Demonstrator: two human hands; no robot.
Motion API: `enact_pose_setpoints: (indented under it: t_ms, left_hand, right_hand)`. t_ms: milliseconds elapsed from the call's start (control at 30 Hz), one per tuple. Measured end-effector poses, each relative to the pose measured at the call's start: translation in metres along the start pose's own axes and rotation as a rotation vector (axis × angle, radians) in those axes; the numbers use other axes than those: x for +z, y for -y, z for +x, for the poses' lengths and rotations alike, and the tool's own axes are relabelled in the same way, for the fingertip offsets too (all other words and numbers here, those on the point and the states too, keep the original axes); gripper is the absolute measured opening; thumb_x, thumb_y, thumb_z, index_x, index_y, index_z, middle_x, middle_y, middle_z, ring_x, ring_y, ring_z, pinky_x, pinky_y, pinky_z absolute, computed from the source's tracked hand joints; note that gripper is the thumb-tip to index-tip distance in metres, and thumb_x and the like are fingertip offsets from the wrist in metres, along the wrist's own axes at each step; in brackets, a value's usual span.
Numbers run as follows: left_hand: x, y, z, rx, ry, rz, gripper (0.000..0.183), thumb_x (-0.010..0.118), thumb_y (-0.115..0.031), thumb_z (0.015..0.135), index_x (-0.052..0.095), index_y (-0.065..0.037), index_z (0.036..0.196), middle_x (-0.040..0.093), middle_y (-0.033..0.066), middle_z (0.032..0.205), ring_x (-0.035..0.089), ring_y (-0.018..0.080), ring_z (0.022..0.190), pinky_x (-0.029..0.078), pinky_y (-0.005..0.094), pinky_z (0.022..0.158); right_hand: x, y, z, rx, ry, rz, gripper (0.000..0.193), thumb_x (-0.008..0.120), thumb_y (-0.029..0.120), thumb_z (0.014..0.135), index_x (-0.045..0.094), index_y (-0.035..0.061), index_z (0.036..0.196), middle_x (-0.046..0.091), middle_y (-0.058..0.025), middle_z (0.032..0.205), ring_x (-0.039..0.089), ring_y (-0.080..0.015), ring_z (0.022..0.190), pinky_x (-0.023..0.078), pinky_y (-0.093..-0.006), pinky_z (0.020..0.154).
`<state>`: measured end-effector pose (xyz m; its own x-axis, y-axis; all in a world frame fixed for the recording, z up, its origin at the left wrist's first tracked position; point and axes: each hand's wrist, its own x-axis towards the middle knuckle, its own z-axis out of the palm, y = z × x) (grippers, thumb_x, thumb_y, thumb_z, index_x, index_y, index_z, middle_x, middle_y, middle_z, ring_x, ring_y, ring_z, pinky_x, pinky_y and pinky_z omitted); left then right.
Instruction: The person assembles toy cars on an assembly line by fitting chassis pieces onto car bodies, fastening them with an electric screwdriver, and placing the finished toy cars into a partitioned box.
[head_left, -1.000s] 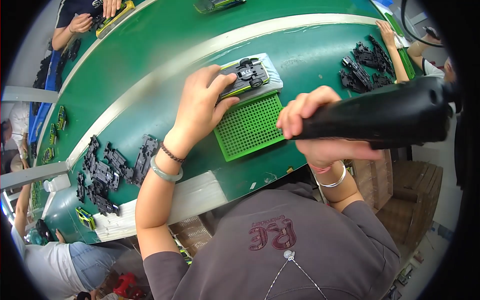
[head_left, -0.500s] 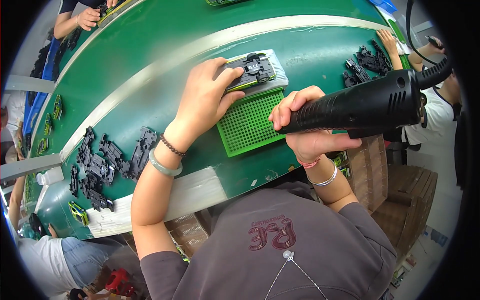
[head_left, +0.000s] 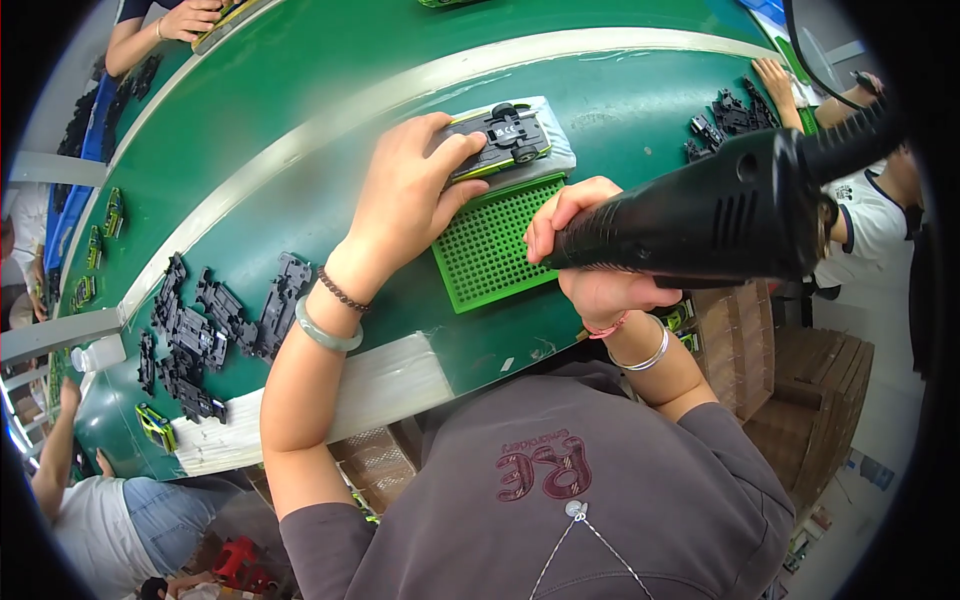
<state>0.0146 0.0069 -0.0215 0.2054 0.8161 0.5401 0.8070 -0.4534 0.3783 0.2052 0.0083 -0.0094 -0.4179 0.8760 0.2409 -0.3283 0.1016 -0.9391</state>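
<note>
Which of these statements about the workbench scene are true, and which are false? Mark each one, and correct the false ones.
1. The left hand presses on an upturned toy car. True.
2. The right hand holds a black power screwdriver. True.
3. The perforated tray beside the car is red. False: it is green.
4. A heap of black chassis parts lies to the person's left on the green table. True.
5. The left wrist is bare. False: it wears a pale green bangle and a dark beaded bracelet.
6. The person works alone. False: another person's hands show at the top left.
</note>
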Motion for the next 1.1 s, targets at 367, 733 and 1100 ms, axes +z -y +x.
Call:
enact_pose_setpoints:
  t_ms: [367,733,1100]
  left_hand:
    - [-0.003,-0.005,-0.001,-0.026,0.019,-0.019,0.041,0.071,-0.016,0.069,0.057,-0.012,0.107,0.052,0.017,0.108,0.05,0.0355,0.098,0.04,0.0422,0.085]
    - [-0.005,-0.004,-0.001,-0.046,0.061,-0.016,0.042,0.07,-0.018,0.071,0.058,-0.013,0.11,0.051,0.0169,0.111,0.049,0.0349,0.102,0.04,0.0421,0.089]
    - [-0.005,-0.004,0.0,-0.044,0.044,-0.031,0.04,0.072,-0.016,0.068,0.06,-0.015,0.106,0.052,0.0162,0.108,0.05,0.035,0.098,0.041,0.0422,0.086]
  right_hand:
    - [-0.009,0.05,0.077,-0.394,-0.009,0.267,0.107,0.007,0.093,0.052,0.047,-0.0023,0.078,0.052,-0.0112,0.056,0.051,-0.0177,0.047,0.044,-0.0264,0.048]
    - [-0.014,0.017,0.115,-0.271,-0.056,-0.014,0.094,0.019,0.09,0.061,0.049,0.0025,0.08,0.051,-0.0098,0.055,0.05,-0.0186,0.05,0.044,-0.0289,0.049]
    - [-0.014,0.009,0.115,-0.226,-0.037,-0.04,0.092,0.023,0.089,0.061,0.049,0.0028,0.08,0.051,-0.0089,0.055,0.05,-0.0181,0.049,0.043,-0.0278,0.047]
